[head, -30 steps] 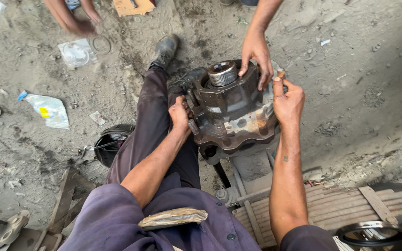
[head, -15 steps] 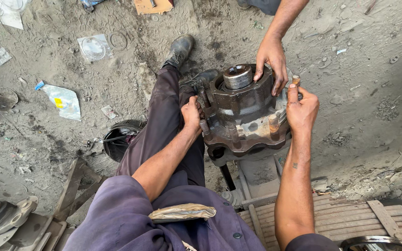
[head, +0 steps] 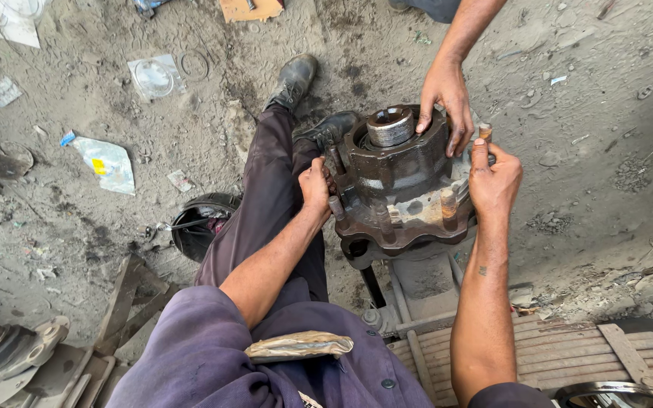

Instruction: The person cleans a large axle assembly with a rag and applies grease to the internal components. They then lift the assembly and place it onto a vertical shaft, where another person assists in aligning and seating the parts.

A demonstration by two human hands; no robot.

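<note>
A heavy rusty wheel hub (head: 406,181) with several studs sits on an axle end, its threaded spindle (head: 389,126) showing at the top. My left hand (head: 316,185) grips the hub's left flange by a stud. On the right side, my right hand (head: 494,180) holds the flange, thumb up along a stud. Another person's hand (head: 446,98) rests on the hub's far rim from above.
My legs in dark trousers and black boots (head: 294,79) stretch over dirty ground. A round black pan (head: 199,225) lies left of my thigh. Leaf springs (head: 568,355) lie at the bottom right. Plastic wrappers (head: 107,162) and metal parts (head: 17,355) are scattered at left.
The view has shifted, so the hub sits further right in the frame. Both my hands and the other person's hand keep their hold on the hub.
</note>
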